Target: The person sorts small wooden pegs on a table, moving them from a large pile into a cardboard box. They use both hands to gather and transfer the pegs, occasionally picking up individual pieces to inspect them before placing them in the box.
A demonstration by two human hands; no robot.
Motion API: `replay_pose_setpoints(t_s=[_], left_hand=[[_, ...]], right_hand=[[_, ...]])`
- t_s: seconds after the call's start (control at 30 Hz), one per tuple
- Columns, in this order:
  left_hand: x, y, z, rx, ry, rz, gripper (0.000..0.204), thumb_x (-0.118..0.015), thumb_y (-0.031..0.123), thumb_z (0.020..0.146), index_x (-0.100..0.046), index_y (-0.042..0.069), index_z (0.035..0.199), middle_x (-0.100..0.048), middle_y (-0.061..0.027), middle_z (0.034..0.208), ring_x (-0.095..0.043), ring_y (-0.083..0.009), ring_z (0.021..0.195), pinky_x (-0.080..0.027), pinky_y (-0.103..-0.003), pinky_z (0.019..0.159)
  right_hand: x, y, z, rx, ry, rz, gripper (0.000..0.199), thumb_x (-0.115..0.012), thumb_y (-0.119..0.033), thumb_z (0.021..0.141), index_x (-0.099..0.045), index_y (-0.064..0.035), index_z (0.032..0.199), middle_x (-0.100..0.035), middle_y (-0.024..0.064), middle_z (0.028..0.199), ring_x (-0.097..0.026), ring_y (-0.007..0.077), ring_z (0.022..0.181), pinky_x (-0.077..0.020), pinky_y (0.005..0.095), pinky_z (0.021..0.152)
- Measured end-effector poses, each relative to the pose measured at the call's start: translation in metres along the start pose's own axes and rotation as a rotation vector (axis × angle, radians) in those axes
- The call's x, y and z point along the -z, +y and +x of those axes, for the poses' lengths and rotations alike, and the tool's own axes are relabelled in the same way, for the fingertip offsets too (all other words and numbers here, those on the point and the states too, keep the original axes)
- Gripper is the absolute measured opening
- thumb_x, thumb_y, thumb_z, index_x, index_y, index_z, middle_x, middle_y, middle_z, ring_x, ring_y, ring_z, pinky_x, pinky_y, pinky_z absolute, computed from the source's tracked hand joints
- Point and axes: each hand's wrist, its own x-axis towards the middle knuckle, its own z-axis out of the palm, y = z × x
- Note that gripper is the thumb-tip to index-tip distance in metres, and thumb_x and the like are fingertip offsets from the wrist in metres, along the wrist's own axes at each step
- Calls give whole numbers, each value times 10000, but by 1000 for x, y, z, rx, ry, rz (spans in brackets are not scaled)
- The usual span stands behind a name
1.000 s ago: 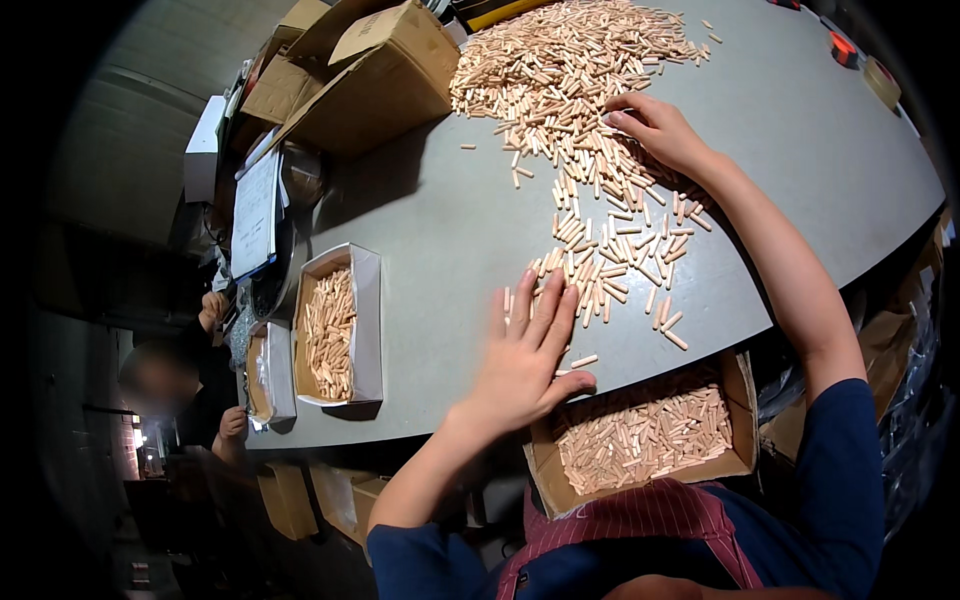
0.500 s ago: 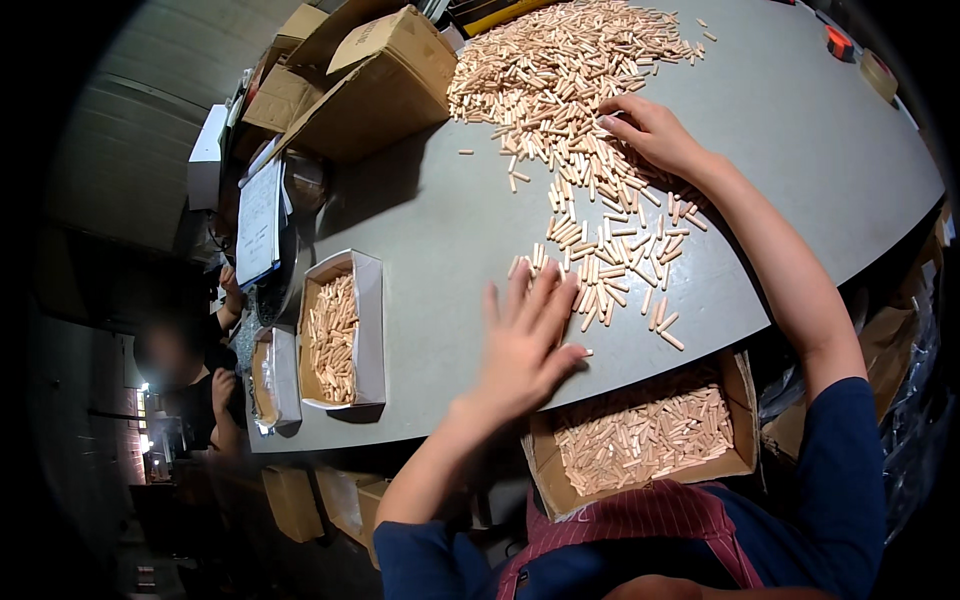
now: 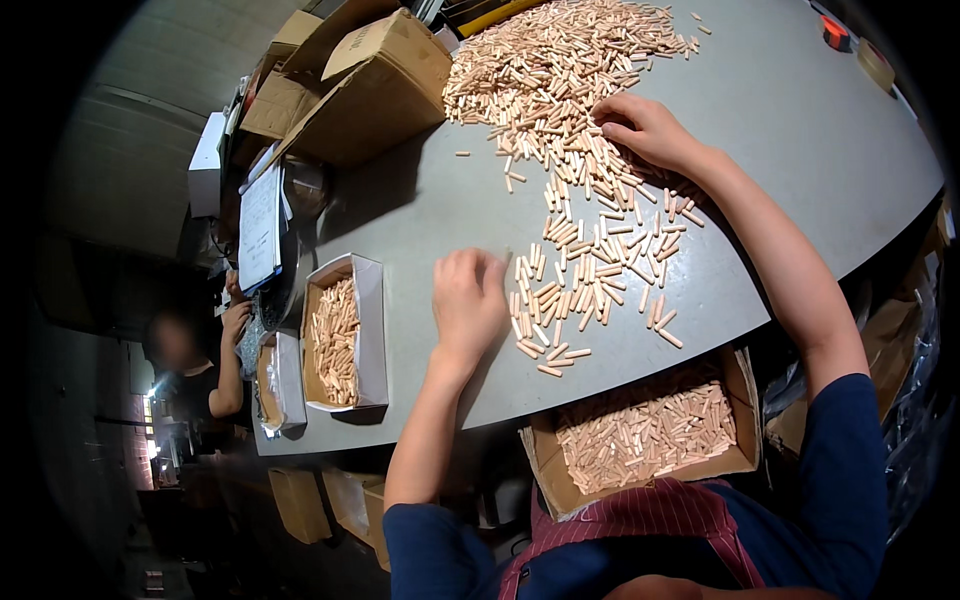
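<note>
Both hands lie palm-down on the grey desk (image 3: 800, 160), holding nothing: left hand (image 3: 468, 300) with fingers curled beside loose wooden pegs (image 3: 590, 280) at its 3 o'clock, right hand (image 3: 645, 130) spread on the big peg heap (image 3: 540, 70). At 6 o'clock, a cardboard box (image 3: 545, 470) of pegs sits below the desk edge.

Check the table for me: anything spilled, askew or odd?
Nothing damaged. A few wooden dowels lie stray on the grey table, apart from the big pile. The cardboard box hangs below the table edge.
</note>
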Motion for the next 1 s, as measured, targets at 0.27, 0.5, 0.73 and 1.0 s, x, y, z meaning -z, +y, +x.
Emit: replay_pose_setpoints(t_s=[0.27,0.5,0.73,1.0], left_hand=[[5,-10,0,54,35,16,94,-651,119,915,-659,26,920,-654,-150,955,-571,-355,942,-467,-444,865],[3,6,2,18,-9,-164,104,-706,146,881,-688,50,914,-667,-123,957,-582,-334,964,-469,-426,889],[-1,-7,4,123,-48,-246,110,-690,141,886,-698,38,924,-684,-122,978,-609,-316,990,-486,-410,892],[3,-11,0,143,-28,-220,129,-685,147,903,-698,24,943,-687,-136,958,-624,-326,958,-497,-414,864]], right_hand=[[0,0,1,10,0,-13,295,-663,-192,942,-667,-11,1175,-695,150,1085,-677,288,1019,-532,384,910],[-1,1,0,35,41,8,317,-666,-222,907,-684,-15,1145,-706,175,1044,-686,325,993,-541,412,882],[-1,-1,0,38,38,22,306,-669,-205,903,-682,-3,1133,-712,177,1037,-700,320,970,-550,407,863],[4,-4,1,6,-41,-17,289,-657,-157,952,-654,-1,1195,-682,147,1114,-674,271,1040,-538,367,932]])
